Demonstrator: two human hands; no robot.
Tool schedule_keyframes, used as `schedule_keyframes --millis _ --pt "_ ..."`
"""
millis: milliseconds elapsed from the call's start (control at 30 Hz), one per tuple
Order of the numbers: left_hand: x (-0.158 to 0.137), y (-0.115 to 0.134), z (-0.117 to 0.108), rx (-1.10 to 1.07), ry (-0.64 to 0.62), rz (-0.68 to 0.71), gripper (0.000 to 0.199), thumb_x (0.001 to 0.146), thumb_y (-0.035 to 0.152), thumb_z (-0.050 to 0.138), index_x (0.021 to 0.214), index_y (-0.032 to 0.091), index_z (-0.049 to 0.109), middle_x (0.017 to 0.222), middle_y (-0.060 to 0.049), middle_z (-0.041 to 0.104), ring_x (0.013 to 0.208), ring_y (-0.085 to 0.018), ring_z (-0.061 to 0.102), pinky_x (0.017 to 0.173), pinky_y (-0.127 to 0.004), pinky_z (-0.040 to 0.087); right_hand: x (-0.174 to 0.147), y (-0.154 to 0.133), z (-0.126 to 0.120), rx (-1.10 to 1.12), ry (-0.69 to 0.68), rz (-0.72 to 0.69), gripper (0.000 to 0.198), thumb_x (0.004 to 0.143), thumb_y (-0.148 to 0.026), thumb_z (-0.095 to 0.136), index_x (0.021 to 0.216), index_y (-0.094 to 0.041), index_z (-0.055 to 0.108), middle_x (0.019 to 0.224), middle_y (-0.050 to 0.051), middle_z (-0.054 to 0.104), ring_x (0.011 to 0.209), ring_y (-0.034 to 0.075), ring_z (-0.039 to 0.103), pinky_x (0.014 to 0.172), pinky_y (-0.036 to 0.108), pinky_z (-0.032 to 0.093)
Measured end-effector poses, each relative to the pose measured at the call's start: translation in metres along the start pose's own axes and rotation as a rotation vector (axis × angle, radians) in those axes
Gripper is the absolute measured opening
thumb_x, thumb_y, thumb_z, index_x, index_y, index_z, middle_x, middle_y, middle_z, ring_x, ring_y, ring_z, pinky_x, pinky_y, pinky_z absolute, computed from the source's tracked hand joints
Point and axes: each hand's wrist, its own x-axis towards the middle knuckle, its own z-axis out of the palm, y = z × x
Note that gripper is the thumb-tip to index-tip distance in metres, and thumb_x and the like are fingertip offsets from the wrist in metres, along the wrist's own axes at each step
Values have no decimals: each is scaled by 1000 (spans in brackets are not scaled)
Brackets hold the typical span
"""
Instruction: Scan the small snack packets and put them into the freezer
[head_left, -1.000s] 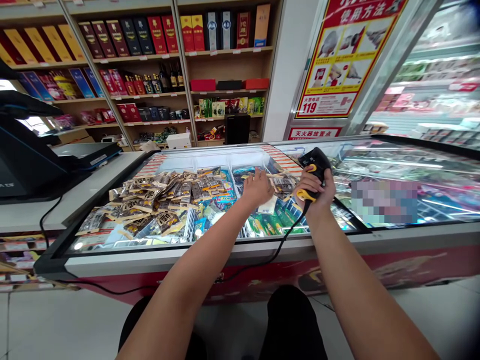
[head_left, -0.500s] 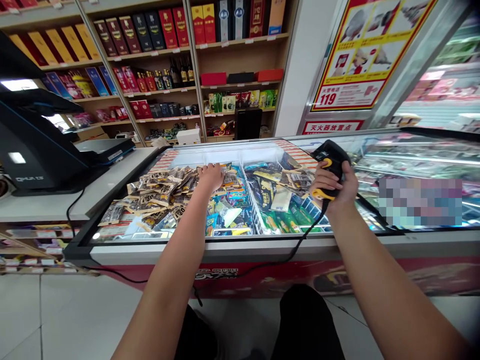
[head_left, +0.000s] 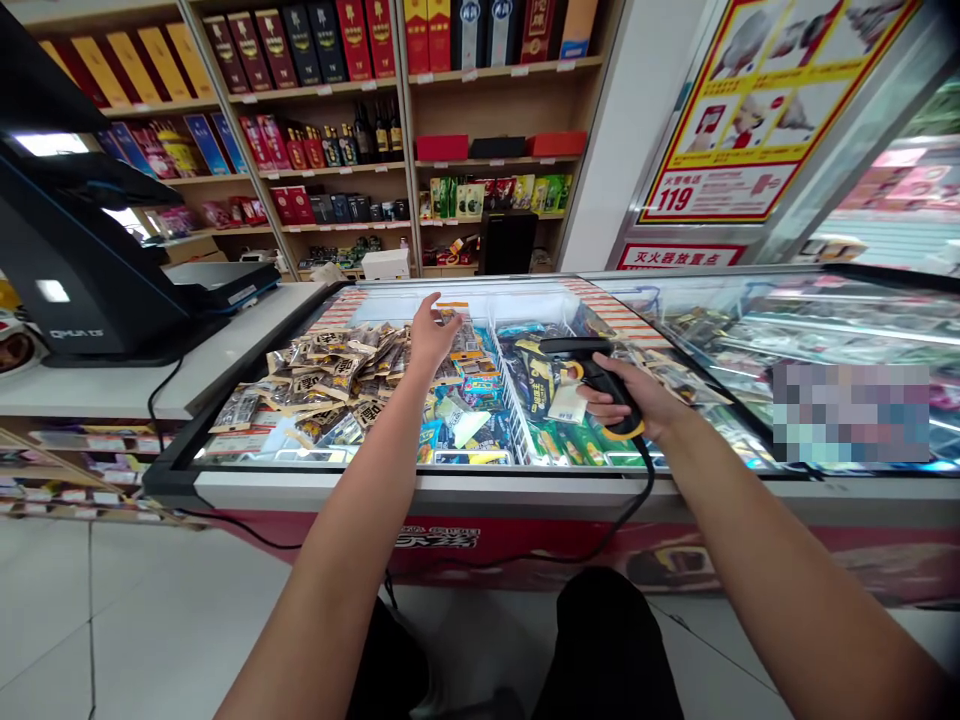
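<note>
My left hand (head_left: 435,338) reaches over the open freezer with thumb and fingers apart. Below and behind it lie brown-and-tan ice cream packets (head_left: 330,375), piled in the left compartment; one packet (head_left: 456,312) shows just past my fingers. Whether the fingertips touch it I cannot tell. My right hand (head_left: 634,395) grips a black-and-yellow barcode scanner (head_left: 600,378) by its handle, with its head pointing left over the freezer. A black cord (head_left: 646,490) hangs from the handle. Blue packets (head_left: 480,390) and green packets (head_left: 566,440) lie below, on either side of a white wire divider (head_left: 511,400).
The chest freezer's front rim (head_left: 525,488) runs across in front of me. A scale or till (head_left: 90,270) stands on the left counter (head_left: 157,375). Shelves (head_left: 495,170) of boxes and bottles line the back. A glass lid (head_left: 750,330) covers the right side.
My right hand has swung the scanner left and turned it from upright to level. My left hand has risen slightly off the packets and its fingers have spread. The view has shifted slightly.
</note>
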Motion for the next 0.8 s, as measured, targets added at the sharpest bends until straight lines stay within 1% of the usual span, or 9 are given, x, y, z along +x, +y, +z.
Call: schedule_keyframes --millis 67,167,267,367,500,667,733,800 --pt "-3 0 3 38 -21 -21 49 77 24 89 123 18 72 99 -7 68 97 -24 66 88 -32 51 -1 1 0 -12 5 -22 49 89 -60 84 93 -20 56 61 -7 45 41 2 22 41 15 31" --pt "-8 3 5 153 -65 6 43 84 25 85 125 19 72 98 -7 68 92 -22 66 84 -31 51 -2 0 0 -10 12 -46 50 88 -61 85 98 -20 59 60 -8 45 41 2 21 41 16 28" --pt "-13 6 6 295 -123 46 46 92 28 80 135 20 69 98 -8 69 86 -22 65 79 -32 51 -2 1 0 -7 16 -38 50 88 -61 85 98 -20 59 59 -8 44 41 3 20 40 16 24" --pt "-17 7 6 362 -160 65 49 95 31 78 142 22 67 99 -9 69 83 -22 64 75 -32 50 -2 2 -2 -19 11 -16 50 89 -61 84 98 -20 58 59 -8 44 41 3 20 39 16 22" --pt "-17 4 8 361 -153 83 49 94 32 79 141 22 67 101 -9 69 83 -22 64 75 -33 49 -1 3 -2 -38 -12 -3 48 92 -61 81 97 -20 56 60 -8 45 41 3 20 39 17 22" --pt "-16 3 7 329 -144 74 49 93 30 80 139 22 67 101 -9 69 83 -22 64 77 -33 49 -1 1 1 -20 -10 2 49 89 -60 84 100 -20 58 59 -8 45 41 3 17 39 16 20" --pt "-17 4 7 292 -137 72 50 92 31 80 139 23 65 103 -9 69 84 -22 64 78 -33 48 -5 -2 1 45 0 -44 47 89 -56 85 103 -20 60 59 -9 45 41 2 16 39 16 20" --pt "-21 6 11 238 -124 73 48 92 30 80 137 24 64 102 -8 70 82 -22 64 78 -33 48 -11 -6 -2 212 -38 -141 40 92 -49 83 107 -20 61 60 -11 43 40 1 15 39 16 22"
